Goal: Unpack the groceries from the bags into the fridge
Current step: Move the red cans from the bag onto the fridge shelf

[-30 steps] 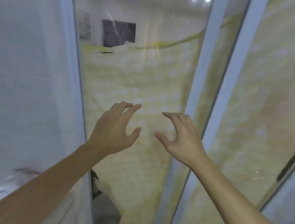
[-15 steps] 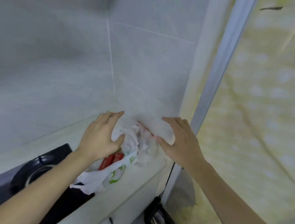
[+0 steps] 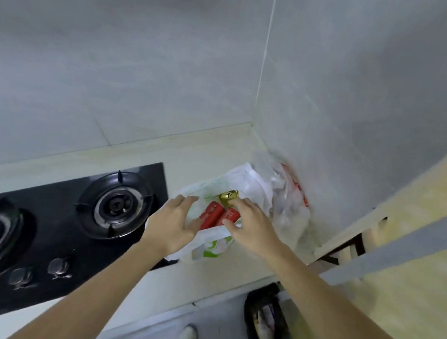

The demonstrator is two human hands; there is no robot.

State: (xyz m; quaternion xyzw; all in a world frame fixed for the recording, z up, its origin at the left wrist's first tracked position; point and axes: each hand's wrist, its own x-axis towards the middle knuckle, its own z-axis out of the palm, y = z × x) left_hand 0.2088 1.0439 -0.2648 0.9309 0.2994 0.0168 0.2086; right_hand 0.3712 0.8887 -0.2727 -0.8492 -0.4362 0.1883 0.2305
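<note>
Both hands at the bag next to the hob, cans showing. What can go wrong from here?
1. The white bag lies partly over the edge of the black gas hob; tugging it may drag plastic toward the burner.
2. The red cans lie loose on their sides under the left hand and right hand; they may roll out.
3. The second bag leans on the wall and may slump.

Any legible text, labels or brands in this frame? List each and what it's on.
None can be read.
Red packages in the white bag with green print: pale markings, too blurred.
Gold package: dark marking, too small.
Green print on that bag: a logo shape, no letters legible.
Clear bag with red print by the wall: red print, smeared, unreadable.
Stove knobs: no readable markings.
</note>
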